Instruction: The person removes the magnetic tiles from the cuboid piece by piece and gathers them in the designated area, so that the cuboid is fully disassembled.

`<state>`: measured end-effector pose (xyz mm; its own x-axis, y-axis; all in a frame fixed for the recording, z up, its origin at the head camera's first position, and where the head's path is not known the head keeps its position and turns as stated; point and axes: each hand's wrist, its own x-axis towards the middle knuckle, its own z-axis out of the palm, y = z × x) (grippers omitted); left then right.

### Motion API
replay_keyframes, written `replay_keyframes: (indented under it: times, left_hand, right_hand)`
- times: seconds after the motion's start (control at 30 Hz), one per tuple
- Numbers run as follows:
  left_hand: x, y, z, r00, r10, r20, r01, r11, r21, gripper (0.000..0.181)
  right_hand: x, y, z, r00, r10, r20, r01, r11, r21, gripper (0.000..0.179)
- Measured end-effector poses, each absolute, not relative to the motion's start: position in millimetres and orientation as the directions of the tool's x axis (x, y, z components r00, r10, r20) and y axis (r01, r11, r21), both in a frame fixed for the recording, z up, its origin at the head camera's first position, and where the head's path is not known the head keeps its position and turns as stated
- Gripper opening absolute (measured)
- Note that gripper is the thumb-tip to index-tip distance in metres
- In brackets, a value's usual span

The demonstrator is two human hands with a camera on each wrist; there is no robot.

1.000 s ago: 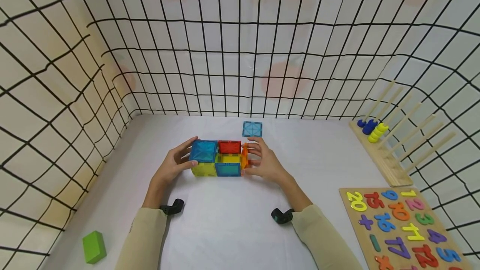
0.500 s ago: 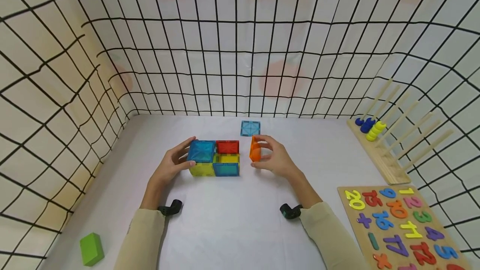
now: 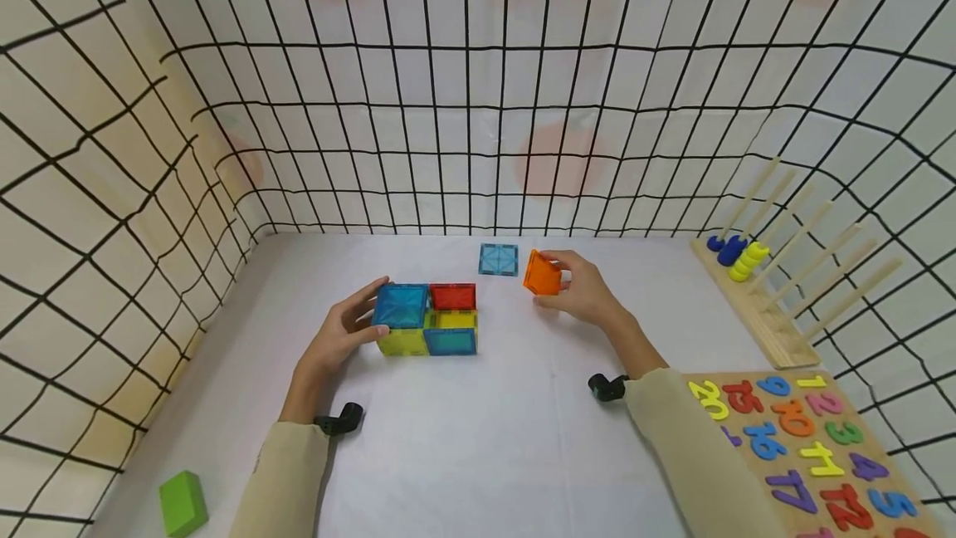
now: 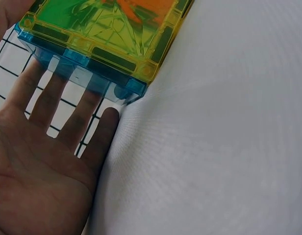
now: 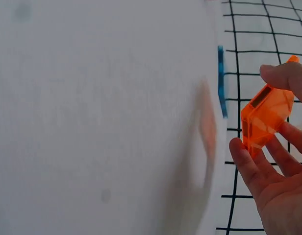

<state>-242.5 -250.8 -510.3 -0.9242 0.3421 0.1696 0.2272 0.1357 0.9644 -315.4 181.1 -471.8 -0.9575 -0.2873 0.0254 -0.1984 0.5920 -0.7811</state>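
Observation:
My left hand [image 3: 339,335] holds the left end of a box built of see-through magnetic tiles [image 3: 451,343], thumb at its front corner. Its blue top covers the left half; the right half is open above, with red, yellow and teal walls. In the left wrist view, the fingers [image 4: 77,117] reach along a blue tile [image 4: 82,61] beside a yellow one [image 4: 146,71]. Apart from the box, at its right, my right hand [image 3: 586,289] pinches an orange magnetic tile [image 3: 543,274] between thumb and fingers, as the right wrist view also shows [image 5: 266,117].
A light blue tile [image 3: 498,259] lies flat behind the box. A wooden peg stand [image 3: 780,330] with blue and yellow rings and a number board [image 3: 754,484] are at the right. A green block [image 3: 182,505] lies front left. Black netting [image 3: 470,131] encloses the table.
My right hand has pulled the orange tile off the box's right end and carried it right and back, turning its face toward the camera. The left hand stays on the box.

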Motion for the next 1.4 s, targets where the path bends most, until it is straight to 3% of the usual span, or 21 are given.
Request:
replay_keyframes:
  times: [0.4,0.93,1.4]
  left_hand:
    - [-241,-256,-513,-0.931,0.323,0.170,0.225,0.141,0.964,0.079]
    - [-242,-253,-512,-0.923,0.343,0.171,0.228,0.131,0.965,0.078]
    - [-243,-253,-513,-0.923,0.344,0.175,0.231,0.130,0.964,0.077]
  right_hand:
    - [-351,191,-488,-0.950,-0.311,0.004,-0.228,0.688,-0.689,0.072]
    - [-367,184,-500,-0.939,-0.344,-0.018,-0.271,0.769,-0.578,0.055]
    - [-370,185,-498,-0.931,-0.365,-0.010,-0.287,0.749,-0.597,0.056]
